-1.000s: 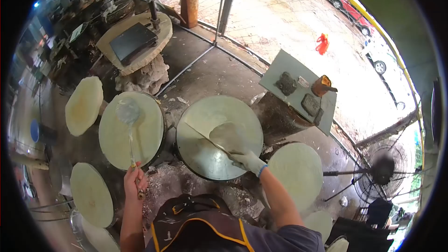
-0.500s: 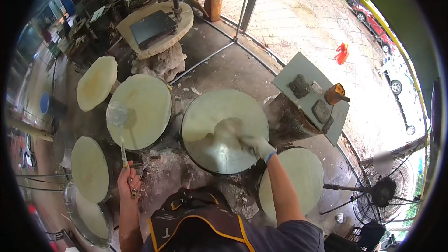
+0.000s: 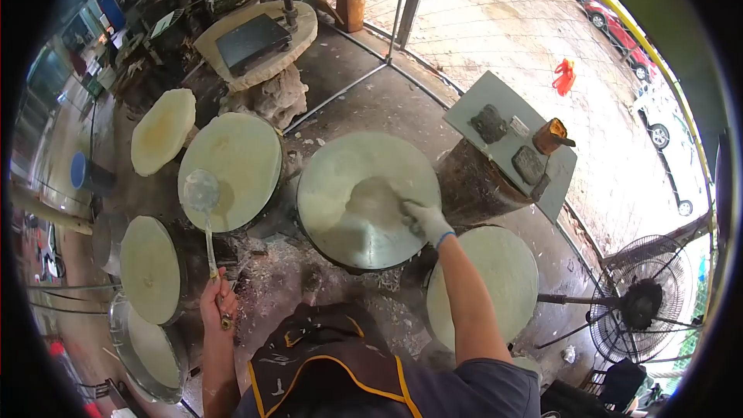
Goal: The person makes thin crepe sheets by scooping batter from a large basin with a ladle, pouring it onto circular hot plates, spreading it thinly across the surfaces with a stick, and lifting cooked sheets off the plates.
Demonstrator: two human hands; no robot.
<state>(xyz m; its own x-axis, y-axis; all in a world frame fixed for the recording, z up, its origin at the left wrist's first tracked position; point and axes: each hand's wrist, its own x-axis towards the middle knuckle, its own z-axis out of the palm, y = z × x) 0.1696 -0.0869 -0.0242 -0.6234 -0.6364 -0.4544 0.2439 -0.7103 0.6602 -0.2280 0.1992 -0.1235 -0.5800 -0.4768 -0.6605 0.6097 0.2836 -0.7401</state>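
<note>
My left hand (image 3: 219, 302) is closed around the handle of a long-handled ladle (image 3: 201, 190). Its round head rests on or just over a pale sheet on the left griddle (image 3: 249, 143). A white glove covers my right hand (image 3: 424, 221), whose fingers are curled on a soft, greyish lump of dough (image 3: 374, 207), blurred by motion. The lump lies against the middle griddle (image 3: 333, 156). A thin pale coating covers much of that plate, while its lower part shines. Below my right forearm is another pale-coated griddle (image 3: 503, 294).
More round griddles (image 3: 151, 271) stand at the left, near a deep pan (image 3: 128, 356). A board (image 3: 472, 101) at the right bears dark blocks and a rusty can (image 3: 548, 138). A fan (image 3: 642, 302) stands lower right. A scale (image 3: 251, 42) sits on a stone table (image 3: 306, 27).
The view has shifted slightly, so the griddles sit higher in it. Pale coating now shows over more of the middle griddle. My right hand has moved with the dough; my left still grips the ladle.
</note>
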